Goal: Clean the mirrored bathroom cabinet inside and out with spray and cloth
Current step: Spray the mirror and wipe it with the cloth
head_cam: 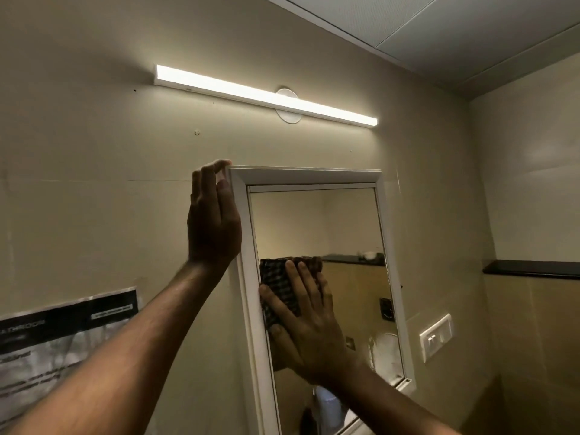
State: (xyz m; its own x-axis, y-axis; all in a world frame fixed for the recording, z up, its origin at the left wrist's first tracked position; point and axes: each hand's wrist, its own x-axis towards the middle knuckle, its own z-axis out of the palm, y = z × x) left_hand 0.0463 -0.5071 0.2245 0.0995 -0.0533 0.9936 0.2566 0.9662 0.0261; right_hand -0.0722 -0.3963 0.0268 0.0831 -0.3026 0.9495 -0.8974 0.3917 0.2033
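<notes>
The mirrored cabinet (309, 176) hangs on the beige wall, white-framed, its door shut. My left hand (215, 221) rests against the frame's upper left edge, with its fingertips curled over the top left corner. A dark patterned cloth (277, 279) lies flat on the glass near the left side of the mirror. My right hand (309, 321) presses it there with straight, spread fingers. The mirror doubles the cloth and the hand. No spray bottle is in view.
A lit tube light (266, 94) runs across the wall above the cabinet. A paper notice (62, 334) is stuck to the wall at the lower left. At the right are a white switch plate (436, 337) and a black ledge (530, 268).
</notes>
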